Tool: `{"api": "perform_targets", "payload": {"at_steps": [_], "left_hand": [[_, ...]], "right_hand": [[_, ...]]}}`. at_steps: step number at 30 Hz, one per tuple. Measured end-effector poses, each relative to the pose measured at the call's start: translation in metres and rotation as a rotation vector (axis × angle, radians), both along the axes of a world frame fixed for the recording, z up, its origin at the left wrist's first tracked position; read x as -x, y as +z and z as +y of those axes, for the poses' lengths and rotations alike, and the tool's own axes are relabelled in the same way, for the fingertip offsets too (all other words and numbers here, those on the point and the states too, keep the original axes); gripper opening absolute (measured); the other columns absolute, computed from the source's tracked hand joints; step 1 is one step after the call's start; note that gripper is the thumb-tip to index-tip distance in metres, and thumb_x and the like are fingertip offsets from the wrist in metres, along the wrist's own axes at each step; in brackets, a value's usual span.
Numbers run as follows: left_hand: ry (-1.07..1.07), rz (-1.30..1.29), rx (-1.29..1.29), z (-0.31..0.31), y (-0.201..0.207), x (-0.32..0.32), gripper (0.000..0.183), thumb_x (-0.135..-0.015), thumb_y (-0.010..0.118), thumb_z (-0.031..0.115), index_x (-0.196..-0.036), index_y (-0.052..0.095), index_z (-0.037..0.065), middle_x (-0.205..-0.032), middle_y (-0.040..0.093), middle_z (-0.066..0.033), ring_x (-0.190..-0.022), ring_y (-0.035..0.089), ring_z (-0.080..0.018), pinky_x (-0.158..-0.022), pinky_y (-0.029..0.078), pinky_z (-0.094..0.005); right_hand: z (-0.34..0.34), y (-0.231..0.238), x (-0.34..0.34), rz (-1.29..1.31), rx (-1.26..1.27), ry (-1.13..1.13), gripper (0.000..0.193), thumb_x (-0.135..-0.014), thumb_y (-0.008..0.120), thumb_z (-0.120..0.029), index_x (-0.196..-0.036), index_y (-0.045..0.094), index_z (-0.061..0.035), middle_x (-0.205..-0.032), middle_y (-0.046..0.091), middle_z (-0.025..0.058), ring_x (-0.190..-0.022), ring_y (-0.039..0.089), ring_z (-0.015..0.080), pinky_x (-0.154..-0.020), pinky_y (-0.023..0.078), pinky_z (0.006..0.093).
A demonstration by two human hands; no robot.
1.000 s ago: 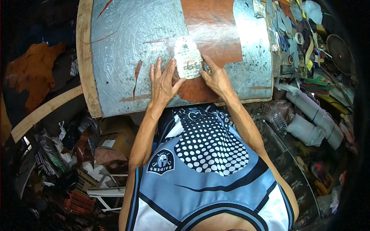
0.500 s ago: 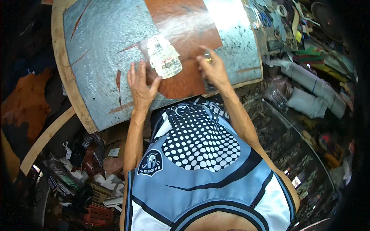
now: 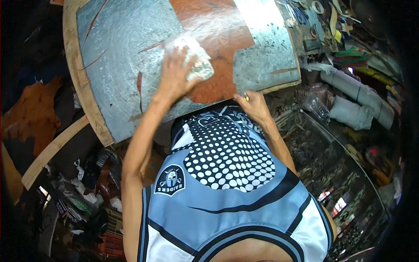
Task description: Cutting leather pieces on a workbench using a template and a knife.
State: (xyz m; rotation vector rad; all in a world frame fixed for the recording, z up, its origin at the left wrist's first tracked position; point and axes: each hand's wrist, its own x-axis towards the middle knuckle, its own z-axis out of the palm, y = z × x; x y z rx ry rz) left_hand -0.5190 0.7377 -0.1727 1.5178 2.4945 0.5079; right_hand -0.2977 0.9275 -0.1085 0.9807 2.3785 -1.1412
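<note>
We see a grey metal-looking sheet (image 3: 118, 61) on the table (image 3: 80, 74), scuffed with fine swirls and dark specks, edged in bare matt wood. Our brown piece (image 3: 214, 26) looks like smooth leather with a glossy sheen; the pale template (image 3: 203, 69) seems papery. Our jersey (image 3: 227, 205) is smooth cloth, satiny white at the shoulders, and shiny translucent plastic wraps the roll (image 3: 362, 96)

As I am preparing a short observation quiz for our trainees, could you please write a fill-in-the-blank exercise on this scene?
1. The pale piece lies ____ the left hand.
2. The leather sheet on the metal-topped table is ____ in colour.
3. The right hand is ____ to the jersey than the left hand is.
4. The jersey's dotted panel has ____ dots.
Missing words: under; brown; closer; white.
</note>
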Motion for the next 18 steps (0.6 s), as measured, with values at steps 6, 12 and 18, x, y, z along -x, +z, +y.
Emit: {"api": "perform_targets", "payload": {"at_steps": [6, 12, 18], "left_hand": [[-0.2, -0.37, -0.266, 0.001, 0.009, -0.104, 0.069, -0.084, 0.067, 0.05, -0.139, 0.05, 0.012, -0.148, 0.041, -0.0203, -0.141, 0.032, -0.0389, -0.117, 0.022, -0.0538], [-0.267, -0.487, -0.286, -0.015, 0.004, -0.086, 0.061, -0.092, 0.059, 0.046, -0.141, 0.048, 0.011, -0.151, 0.038, -0.017, -0.143, 0.031, -0.0344, -0.118, 0.023, -0.0495], [0.141, -0.127, -0.072, -0.069, -0.008, -0.062, 0.062, -0.092, 0.058, 0.045, -0.142, 0.047, 0.008, -0.154, 0.038, -0.0112, -0.146, 0.023, -0.0339, -0.119, 0.014, -0.0532]], "right_hand": [[-0.028, 0.006, -0.029, -0.078, 0.455, -0.424, 0.032, -0.089, 0.069, -0.03, -0.097, 0.068, 0.0009, -0.075, 0.067, 0.0028, -0.046, 0.05, 0.0059, -0.038, 0.037, 0.0214], [-0.027, -0.011, -0.046, 0.074, 0.645, -0.732, 0.024, -0.091, 0.066, -0.017, -0.106, 0.061, 0.0008, -0.077, 0.065, 0.0047, -0.043, 0.05, 0.0077, -0.038, 0.04, 0.0223], [0.023, 0.009, -0.063, 0.474, 0.335, -0.707, 0.024, -0.093, 0.062, -0.01, -0.114, 0.058, 0.0004, -0.088, 0.068, 0.0056, -0.057, 0.056, 0.0086, -0.049, 0.046, 0.0221]]}}
